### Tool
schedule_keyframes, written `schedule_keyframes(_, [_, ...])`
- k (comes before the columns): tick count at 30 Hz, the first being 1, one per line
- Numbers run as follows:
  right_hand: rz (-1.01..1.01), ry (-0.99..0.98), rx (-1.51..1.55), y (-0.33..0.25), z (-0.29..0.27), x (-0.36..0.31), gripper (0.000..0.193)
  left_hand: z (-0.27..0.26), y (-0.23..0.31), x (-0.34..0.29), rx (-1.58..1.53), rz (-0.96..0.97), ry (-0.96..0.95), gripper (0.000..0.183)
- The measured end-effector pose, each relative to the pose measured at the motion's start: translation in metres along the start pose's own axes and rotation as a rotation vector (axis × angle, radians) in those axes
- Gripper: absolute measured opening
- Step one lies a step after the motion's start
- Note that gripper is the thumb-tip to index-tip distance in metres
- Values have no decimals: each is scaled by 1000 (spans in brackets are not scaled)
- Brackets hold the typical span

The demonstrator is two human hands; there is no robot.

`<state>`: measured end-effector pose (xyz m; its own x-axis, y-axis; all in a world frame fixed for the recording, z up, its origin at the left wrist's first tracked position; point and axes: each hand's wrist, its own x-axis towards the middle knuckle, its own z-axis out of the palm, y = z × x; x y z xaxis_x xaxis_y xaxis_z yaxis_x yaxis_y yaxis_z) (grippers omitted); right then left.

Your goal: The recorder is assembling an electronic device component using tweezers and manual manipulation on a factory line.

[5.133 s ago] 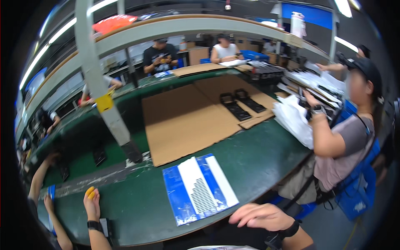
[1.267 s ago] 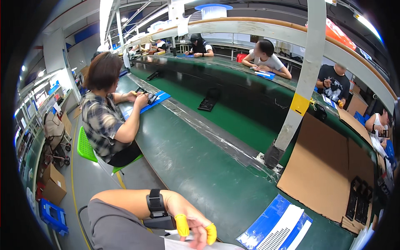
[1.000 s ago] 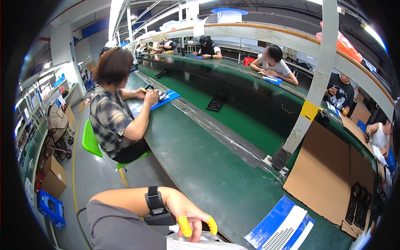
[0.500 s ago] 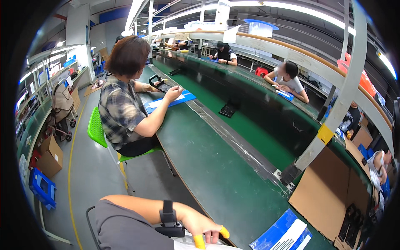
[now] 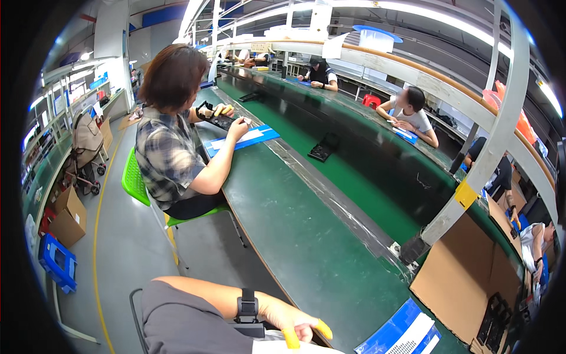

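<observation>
My left hand (image 5: pixel 295 321) is low in the view, just off the near edge of the green workbench (image 5: pixel 295 236). Yellow covers sit on two of its fingertips, which are held apart, while the other fingers curl loosely. I see nothing held in it. A black strap with a dark device (image 5: pixel 247 308) is fastened round that wrist. To the right of the hand, on the bench, lies a blue mat (image 5: pixel 386 323) bearing a white perforated sheet (image 5: pixel 407 339). My right hand is outside the picture.
A seated co-worker (image 5: pixel 171 141) on a green chair (image 5: pixel 134 180) handles a black frame-like part (image 5: pixel 217 118). Black parts (image 5: pixel 323 147) rest on the green centre strip. A white post (image 5: pixel 471 177) and open cardboard box (image 5: pixel 451 265) stand right; blue crate (image 5: pixel 58 262) left.
My left hand has shifted slightly right, its fingers more curled. The seated co-worker's hands and black part have moved a little. At far right, another person leans in with an arm reaching down.
</observation>
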<state>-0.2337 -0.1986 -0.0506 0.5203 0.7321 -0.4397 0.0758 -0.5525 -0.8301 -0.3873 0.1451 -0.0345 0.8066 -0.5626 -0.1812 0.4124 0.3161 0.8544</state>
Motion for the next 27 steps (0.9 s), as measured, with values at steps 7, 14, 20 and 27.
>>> schedule_keyframes(7, [88,-9,59,5,-15,-17,20,5,8,22,303,-83,-40,58])
schedule_keyframes(14, [155,-94,60,3,-34,-19,20,9,16,21,234,-125,97,48])
schedule_keyframes(20, [196,-142,49,-4,-45,-31,20,14,-1,0,78,6,228,51])
schedule_keyframes(27, [255,-152,71,-5,-51,-58,20,49,18,7,409,83,165,42])
